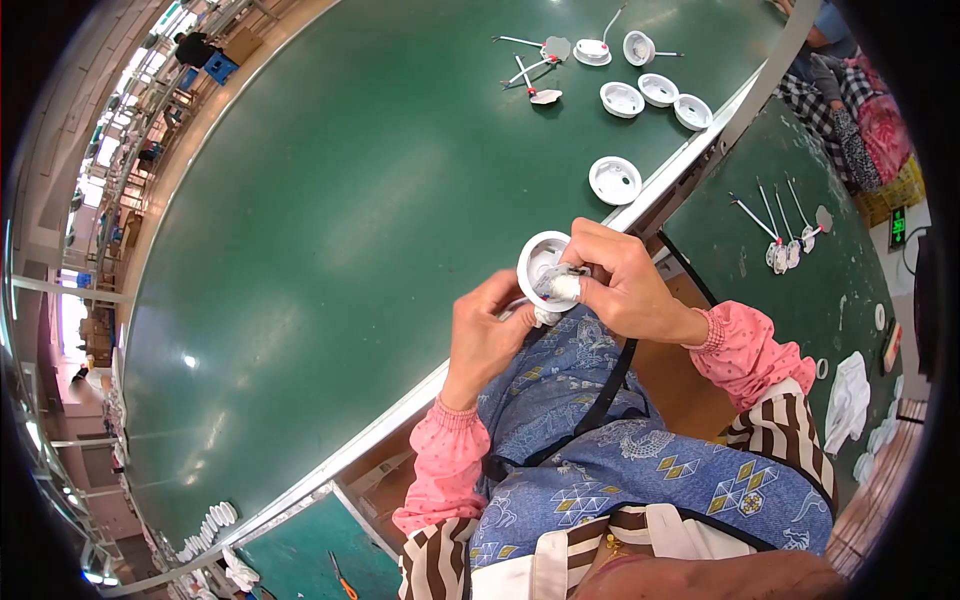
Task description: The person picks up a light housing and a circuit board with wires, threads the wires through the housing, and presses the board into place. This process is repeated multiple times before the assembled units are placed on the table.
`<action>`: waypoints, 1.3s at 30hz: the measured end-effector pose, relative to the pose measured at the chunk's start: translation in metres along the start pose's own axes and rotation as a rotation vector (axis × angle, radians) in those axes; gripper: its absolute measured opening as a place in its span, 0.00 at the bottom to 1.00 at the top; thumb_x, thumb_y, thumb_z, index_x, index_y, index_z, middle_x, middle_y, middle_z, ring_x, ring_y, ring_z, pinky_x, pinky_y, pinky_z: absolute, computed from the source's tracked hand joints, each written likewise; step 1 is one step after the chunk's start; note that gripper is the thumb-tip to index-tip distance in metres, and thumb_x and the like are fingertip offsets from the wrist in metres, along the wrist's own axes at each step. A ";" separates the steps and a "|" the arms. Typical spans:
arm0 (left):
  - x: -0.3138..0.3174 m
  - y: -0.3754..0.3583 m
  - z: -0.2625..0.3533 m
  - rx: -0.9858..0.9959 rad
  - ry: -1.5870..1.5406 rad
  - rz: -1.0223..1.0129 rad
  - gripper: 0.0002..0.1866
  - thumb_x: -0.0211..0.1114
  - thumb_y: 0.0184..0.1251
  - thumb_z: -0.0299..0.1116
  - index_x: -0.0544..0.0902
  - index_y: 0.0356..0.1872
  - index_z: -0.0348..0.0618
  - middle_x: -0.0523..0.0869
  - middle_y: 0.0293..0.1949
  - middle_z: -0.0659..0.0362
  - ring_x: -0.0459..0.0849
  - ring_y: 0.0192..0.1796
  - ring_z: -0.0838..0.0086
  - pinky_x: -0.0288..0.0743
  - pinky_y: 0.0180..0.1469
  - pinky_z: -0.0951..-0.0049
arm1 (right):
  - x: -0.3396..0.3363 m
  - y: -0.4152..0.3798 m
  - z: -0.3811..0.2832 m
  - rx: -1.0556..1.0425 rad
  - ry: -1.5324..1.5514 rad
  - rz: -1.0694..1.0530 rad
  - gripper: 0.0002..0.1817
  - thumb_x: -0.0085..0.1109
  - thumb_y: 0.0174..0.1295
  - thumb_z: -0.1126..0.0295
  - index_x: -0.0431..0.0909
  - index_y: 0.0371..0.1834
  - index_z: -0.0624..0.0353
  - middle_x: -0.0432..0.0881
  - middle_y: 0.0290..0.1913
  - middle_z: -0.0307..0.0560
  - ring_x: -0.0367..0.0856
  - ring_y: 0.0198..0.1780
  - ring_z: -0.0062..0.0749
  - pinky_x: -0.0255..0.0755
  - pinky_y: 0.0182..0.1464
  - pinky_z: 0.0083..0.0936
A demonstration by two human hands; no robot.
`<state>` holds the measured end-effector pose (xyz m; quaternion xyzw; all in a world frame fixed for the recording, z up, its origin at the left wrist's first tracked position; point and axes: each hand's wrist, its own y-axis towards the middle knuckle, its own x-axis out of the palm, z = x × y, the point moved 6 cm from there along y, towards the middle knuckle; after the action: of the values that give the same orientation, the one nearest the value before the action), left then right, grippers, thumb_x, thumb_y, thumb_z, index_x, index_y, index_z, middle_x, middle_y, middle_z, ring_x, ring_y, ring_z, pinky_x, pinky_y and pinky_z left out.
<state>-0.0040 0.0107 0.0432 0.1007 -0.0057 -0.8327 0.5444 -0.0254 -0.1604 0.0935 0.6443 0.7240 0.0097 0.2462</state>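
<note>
The left hand (pixel 485 332) grips the edge of a shallow, round white cup (pixel 531 262), open side up between both hands; at its mouth the right hand (pixel 632 285), nearer, pinches a small grey piece (pixel 549 277) in its fingertips, long axis unclear; beyond, similar white cups (pixel 606 178) rest on the green table (pixel 350 260)

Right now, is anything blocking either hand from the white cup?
Nothing visible: the left hand holds the cup at its lower-left side in the picture, and the right hand reaches over its rim.

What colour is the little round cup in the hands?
The little round cup is white, shown best in the head view.
</note>
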 end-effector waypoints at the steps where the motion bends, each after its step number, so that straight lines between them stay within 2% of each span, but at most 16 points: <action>1: 0.002 -0.003 -0.001 -0.028 0.026 -0.039 0.14 0.73 0.66 0.28 0.86 0.51 0.35 0.90 0.37 0.58 0.88 0.39 0.77 0.81 0.43 0.75 | 0.001 -0.001 0.002 0.022 0.032 -0.001 0.03 0.61 0.59 0.81 0.78 0.34 0.64 0.68 0.32 0.39 0.65 0.29 0.20 0.56 0.28 0.24; 3: 0.006 -0.008 0.001 -0.083 0.076 -0.115 0.11 0.71 0.69 0.28 0.87 0.48 0.36 0.89 0.30 0.60 0.84 0.32 0.82 0.78 0.35 0.76 | 0.001 -0.002 0.006 0.063 0.094 -0.006 0.02 0.61 0.60 0.81 0.79 0.35 0.64 0.67 0.32 0.37 0.64 0.30 0.18 0.55 0.29 0.23; 4: 0.007 -0.010 -0.004 -0.018 0.037 -0.073 0.10 0.68 0.74 0.34 0.89 0.45 0.37 0.86 0.26 0.67 0.77 0.26 0.87 0.70 0.28 0.81 | 0.001 -0.002 0.009 0.095 0.065 -0.050 0.06 0.62 0.57 0.82 0.79 0.38 0.64 0.70 0.34 0.40 0.68 0.32 0.24 0.60 0.32 0.25; 6: 0.003 -0.016 0.000 -0.071 0.023 -0.101 0.10 0.68 0.74 0.35 0.89 0.44 0.38 0.84 0.23 0.68 0.76 0.24 0.87 0.68 0.26 0.81 | -0.001 -0.002 0.011 0.160 0.009 -0.145 0.15 0.64 0.51 0.83 0.80 0.43 0.64 0.75 0.40 0.46 0.75 0.37 0.36 0.71 0.38 0.29; 9: 0.001 -0.025 0.006 -0.163 -0.013 -0.137 0.10 0.68 0.75 0.35 0.89 0.42 0.38 0.80 0.20 0.69 0.73 0.22 0.87 0.64 0.24 0.79 | -0.009 0.005 -0.034 -0.201 -0.266 -0.109 0.33 0.71 0.44 0.80 0.79 0.60 0.57 0.75 0.54 0.52 0.76 0.54 0.46 0.73 0.55 0.36; 10: 0.002 -0.028 0.006 -0.195 -0.027 -0.154 0.11 0.67 0.75 0.36 0.89 0.41 0.38 0.78 0.19 0.69 0.72 0.22 0.87 0.63 0.23 0.79 | -0.005 0.001 -0.036 -0.214 -0.255 -0.222 0.47 0.75 0.38 0.78 0.73 0.71 0.50 0.69 0.64 0.57 0.68 0.66 0.55 0.68 0.66 0.45; 13: 0.005 -0.033 0.006 -0.234 0.084 -0.229 0.07 0.63 0.72 0.27 0.88 0.40 0.36 0.80 0.20 0.64 0.74 0.25 0.84 0.69 0.28 0.74 | 0.015 -0.004 -0.045 -0.290 -0.338 -0.424 0.46 0.76 0.38 0.77 0.74 0.70 0.50 0.70 0.64 0.58 0.68 0.66 0.58 0.69 0.64 0.49; 14: 0.008 -0.034 0.013 -0.253 0.068 -0.245 0.09 0.59 0.72 0.25 0.88 0.41 0.37 0.80 0.19 0.64 0.75 0.25 0.83 0.71 0.29 0.74 | 0.019 -0.004 -0.042 -0.302 -0.353 -0.395 0.42 0.76 0.39 0.77 0.75 0.66 0.52 0.71 0.62 0.56 0.73 0.62 0.55 0.72 0.62 0.45; 17: 0.007 -0.041 0.024 -0.230 -0.071 -0.284 0.10 0.62 0.77 0.32 0.88 0.42 0.36 0.79 0.20 0.67 0.74 0.25 0.85 0.66 0.27 0.79 | 0.029 -0.006 -0.022 -0.137 -0.140 -0.493 0.36 0.74 0.40 0.78 0.77 0.60 0.55 0.74 0.57 0.53 0.78 0.56 0.51 0.75 0.57 0.39; 20: 0.001 -0.050 0.020 -0.222 -0.089 -0.281 0.10 0.60 0.78 0.32 0.88 0.42 0.38 0.79 0.20 0.67 0.73 0.25 0.86 0.65 0.28 0.79 | 0.034 -0.005 -0.020 -0.117 -0.074 -0.496 0.33 0.73 0.38 0.81 0.79 0.55 0.60 0.78 0.54 0.50 0.81 0.56 0.46 0.74 0.61 0.37; 24: -0.004 -0.057 0.014 -0.237 -0.105 -0.275 0.11 0.60 0.78 0.32 0.88 0.40 0.39 0.77 0.18 0.68 0.71 0.23 0.86 0.62 0.26 0.79 | 0.041 -0.006 -0.013 -0.046 0.046 -0.517 0.31 0.71 0.37 0.81 0.80 0.52 0.60 0.80 0.52 0.49 0.80 0.56 0.43 0.73 0.61 0.35; 27: -0.005 -0.060 0.015 -0.267 -0.147 -0.277 0.10 0.55 0.72 0.23 0.87 0.40 0.38 0.76 0.19 0.67 0.72 0.23 0.85 0.66 0.27 0.77 | 0.044 -0.006 -0.009 -0.023 0.088 -0.541 0.31 0.71 0.38 0.80 0.80 0.53 0.61 0.80 0.53 0.49 0.80 0.56 0.42 0.72 0.61 0.35; 29: -0.005 -0.060 0.010 -0.262 -0.157 -0.238 0.10 0.55 0.72 0.22 0.86 0.40 0.37 0.76 0.19 0.67 0.72 0.23 0.85 0.66 0.27 0.77 | 0.047 -0.005 -0.006 -0.004 0.099 -0.565 0.32 0.70 0.39 0.80 0.80 0.55 0.61 0.80 0.54 0.49 0.80 0.57 0.43 0.72 0.62 0.35; 35: 0.000 -0.060 0.002 -0.230 -0.127 -0.072 0.12 0.52 0.73 0.22 0.86 0.40 0.37 0.78 0.19 0.65 0.73 0.22 0.85 0.66 0.25 0.77 | 0.058 -0.005 -0.012 -0.164 -0.073 -0.334 0.31 0.67 0.54 0.73 0.77 0.65 0.58 0.79 0.53 0.53 0.81 0.55 0.47 0.73 0.59 0.36; 36: 0.001 -0.059 0.002 -0.224 -0.123 -0.064 0.12 0.52 0.74 0.22 0.86 0.40 0.37 0.78 0.19 0.65 0.73 0.22 0.84 0.66 0.25 0.77 | 0.062 -0.005 -0.008 -0.117 -0.058 -0.259 0.22 0.63 0.60 0.68 0.79 0.59 0.60 0.80 0.48 0.52 0.82 0.49 0.43 0.75 0.53 0.34; 39: 0.005 -0.060 0.004 -0.240 -0.175 -0.077 0.13 0.51 0.74 0.21 0.86 0.39 0.38 0.78 0.19 0.65 0.74 0.22 0.84 0.66 0.25 0.78 | 0.066 -0.009 0.017 0.076 0.038 -0.276 0.14 0.61 0.63 0.68 0.81 0.51 0.61 0.80 0.41 0.50 0.80 0.41 0.38 0.74 0.44 0.31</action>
<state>-0.0607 0.0297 0.0392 -0.0378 0.0500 -0.8533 0.5176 -0.0304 -0.1049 0.0533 0.5471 0.8101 -0.0395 0.2070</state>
